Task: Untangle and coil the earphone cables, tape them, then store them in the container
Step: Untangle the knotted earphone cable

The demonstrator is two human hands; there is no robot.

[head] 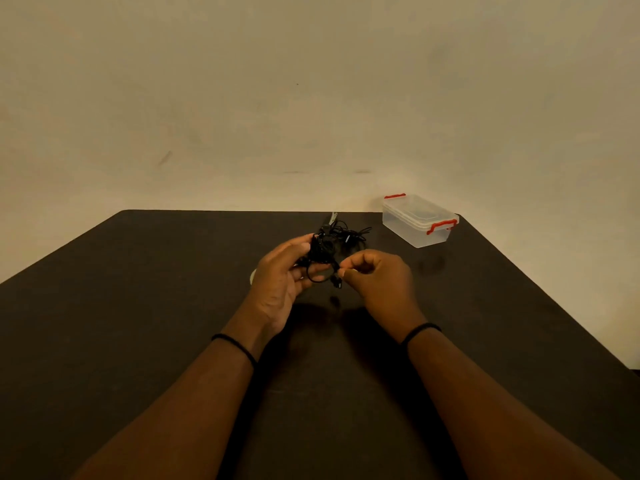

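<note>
While your left hand [282, 271] holds the cable bundle [320, 251] and your right hand [375, 275] pinches its end, loose cables [349, 233] lie between them and the lidded container [417, 220] on the worktop [138, 306].

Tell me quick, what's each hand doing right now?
Left hand: holding the black earphone cable bundle.
Right hand: pinching the cable's loose end.

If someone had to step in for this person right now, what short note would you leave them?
Left hand: grips a bundle of black earphone cable, held above the table.
Right hand: pinches a loose end of that same cable.
More tangled cables lie on the table just behind the hands.
The clear container with red latches sits at the far right, lid on.
A pale roll, possibly the tape, peeks out behind the left hand.
Done: nothing visibly taped or stored.
Left: finish coiling, tape each, open the container, store.
</note>
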